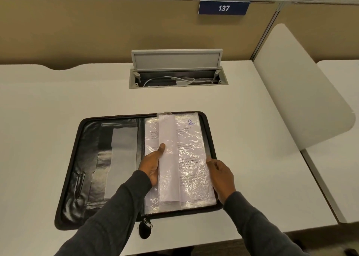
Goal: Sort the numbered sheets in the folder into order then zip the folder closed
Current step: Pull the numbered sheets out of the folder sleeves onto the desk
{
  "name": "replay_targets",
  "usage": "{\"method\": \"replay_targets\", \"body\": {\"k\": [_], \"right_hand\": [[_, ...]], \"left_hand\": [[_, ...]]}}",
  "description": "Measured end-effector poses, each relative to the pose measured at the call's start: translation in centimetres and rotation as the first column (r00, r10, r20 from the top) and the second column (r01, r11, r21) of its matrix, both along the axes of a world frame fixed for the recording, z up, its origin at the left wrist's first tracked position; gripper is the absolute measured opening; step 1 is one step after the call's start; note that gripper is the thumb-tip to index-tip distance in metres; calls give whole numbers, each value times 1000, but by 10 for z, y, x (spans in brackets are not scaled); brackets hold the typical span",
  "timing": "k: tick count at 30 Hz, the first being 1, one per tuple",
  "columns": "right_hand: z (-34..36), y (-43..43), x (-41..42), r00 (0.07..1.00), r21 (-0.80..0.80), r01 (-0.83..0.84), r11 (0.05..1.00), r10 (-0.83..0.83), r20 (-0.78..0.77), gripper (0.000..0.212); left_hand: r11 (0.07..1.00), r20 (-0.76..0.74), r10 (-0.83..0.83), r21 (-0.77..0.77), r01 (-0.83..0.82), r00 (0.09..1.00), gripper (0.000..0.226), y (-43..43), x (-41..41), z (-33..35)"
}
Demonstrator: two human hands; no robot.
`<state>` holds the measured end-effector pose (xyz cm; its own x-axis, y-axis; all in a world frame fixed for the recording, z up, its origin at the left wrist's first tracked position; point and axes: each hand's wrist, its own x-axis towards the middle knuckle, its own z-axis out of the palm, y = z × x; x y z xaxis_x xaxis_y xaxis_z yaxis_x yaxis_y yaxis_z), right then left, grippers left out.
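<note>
A black zip folder point(87, 158) lies open on the white desk. Its right half holds printed sheets in crinkled clear sleeves. The top flat sheet point(192, 149) carries a handwritten blue 2 at its upper right. My left hand point(153, 164) grips one sleeved sheet point(168, 158) that stands up on edge, its blank side showing, thumb pressed on it. My right hand point(221, 174) pinches the right edge of the sleeve stack. The zipper pull point(146, 223) hangs off the folder's near edge.
An open cable hatch point(177, 77) with a raised lid and white wires sits in the desk behind the folder. A white divider panel point(303, 92) stands at the right. A sign reading 137 point(223, 7) hangs on the beige partition.
</note>
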<state>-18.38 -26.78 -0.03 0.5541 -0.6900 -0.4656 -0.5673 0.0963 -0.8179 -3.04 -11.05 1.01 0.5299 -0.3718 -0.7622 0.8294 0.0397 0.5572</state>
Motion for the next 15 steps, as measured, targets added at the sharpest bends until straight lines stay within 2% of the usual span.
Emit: {"method": "replay_targets", "body": {"k": [3,6,8,9,11,12,13,15], "right_hand": [[-1,-1,0,997,-124,-60,990,53,-64,15],[-7,-1,-1,985,-169,-125,978,102,-137,24],[-5,-1,0,984,-92,-137,986,124,-129,24],[-2,0,1,984,-46,-152,987,146,-102,21],[8,5,4,977,-9,-211,977,211,-13,19],[12,9,6,967,-1,-250,968,250,49,21],[15,13,8,949,8,-297,955,294,111,24],[22,23,11,882,-5,-446,895,440,170,34]], "left_hand": [[1000,-22,27,-5,-28,999,27,1,1,0],[999,27,43,-31,-42,999,20,0,0,-1],[997,196,-16,79,1,981,26,-1,-1,0],[989,305,-72,147,27,950,40,-2,-2,3],[960,508,-214,265,86,834,66,-6,-4,6],[944,570,-277,314,106,774,65,-8,-4,6],[928,601,-320,354,116,732,55,-11,-5,5],[909,598,-361,397,126,716,27,-15,-8,10]]}}
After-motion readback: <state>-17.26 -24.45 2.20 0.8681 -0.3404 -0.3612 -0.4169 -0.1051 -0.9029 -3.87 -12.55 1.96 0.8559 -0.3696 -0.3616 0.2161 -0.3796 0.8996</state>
